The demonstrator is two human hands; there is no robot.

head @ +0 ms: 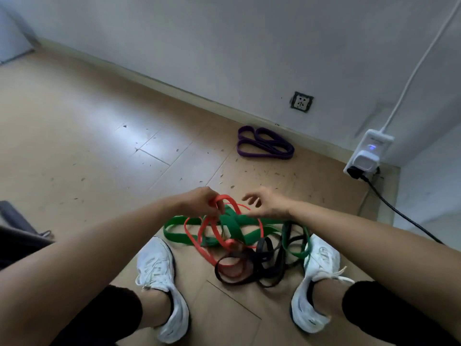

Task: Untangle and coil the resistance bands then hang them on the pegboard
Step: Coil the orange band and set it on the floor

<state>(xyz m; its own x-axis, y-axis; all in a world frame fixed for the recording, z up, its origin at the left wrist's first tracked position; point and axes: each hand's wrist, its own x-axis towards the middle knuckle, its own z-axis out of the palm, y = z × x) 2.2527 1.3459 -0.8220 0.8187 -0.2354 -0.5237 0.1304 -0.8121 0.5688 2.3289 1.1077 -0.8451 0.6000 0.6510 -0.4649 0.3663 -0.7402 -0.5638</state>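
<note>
A wood floor [74, 136] is spread beneath a tangle [239, 243] of green, red and black bands, lying between two white shoes [159, 283]. A purple band [264, 144] is coiled well beyond the tangle, near the wall. Above the tangle, a red loop [223, 199] is pinched by the left hand [200, 201]; the right hand [268, 203] is held half open, fingers spread, nothing gripped.

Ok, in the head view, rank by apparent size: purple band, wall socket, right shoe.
1. right shoe, though it is nearest the camera, which inflates it
2. purple band
3. wall socket
</note>
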